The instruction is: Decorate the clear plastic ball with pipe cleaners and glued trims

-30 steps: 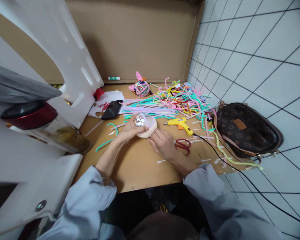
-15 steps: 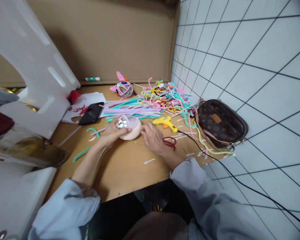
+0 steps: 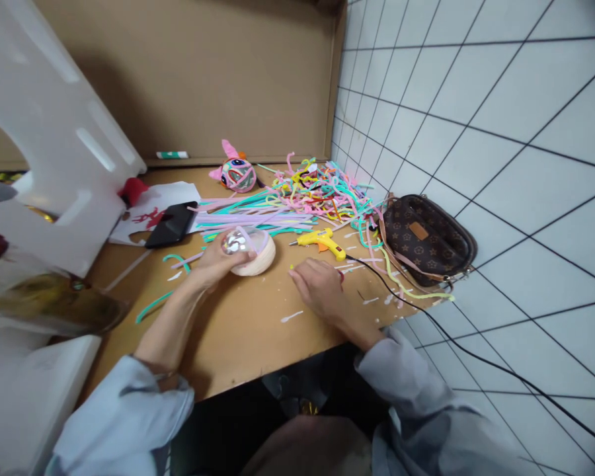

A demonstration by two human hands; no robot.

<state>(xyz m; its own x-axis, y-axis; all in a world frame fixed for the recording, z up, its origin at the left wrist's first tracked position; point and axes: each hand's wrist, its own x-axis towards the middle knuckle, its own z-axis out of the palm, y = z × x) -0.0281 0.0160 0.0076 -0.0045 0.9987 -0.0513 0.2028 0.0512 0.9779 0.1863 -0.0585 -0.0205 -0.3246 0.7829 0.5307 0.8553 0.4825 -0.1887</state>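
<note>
Pale tiles (image 3: pixel 426 79) flank the brown table (image 3: pixel 238 337), where the clear-and-cream ball (image 3: pixel 258 263) sits near the middle, clamped in the person's left hand (image 3: pixel 211 266) — presumably for steadiness. The right hand (image 3: pixel 322 289) curls apart from it; whether its fingertips pinch anything is unclear. Beyond, the glue gun (image 3: pixel 322 239) lies handy — fuzzy stems (image 3: pixel 262 221) behind.

On our worktop (image 3: pixel 252 337), we have the ball (image 3: pixel 262 259) in our left hand (image 3: pixel 213 261), before the pipe cleaners (image 3: pixel 258 220). The glue gun (image 3: pixel 326 242) lies to its right; its cord (image 3: pixel 426 316) runs before the bag (image 3: pixel 426 244), at our far right. Behind the pipe cleaners sits the toy (image 3: pixel 238 175), with the marker (image 3: pixel 172 155) to its left. Left of them, the phone (image 3: pixel 171 226) lies partly on the paper (image 3: pixel 176 192).
</note>
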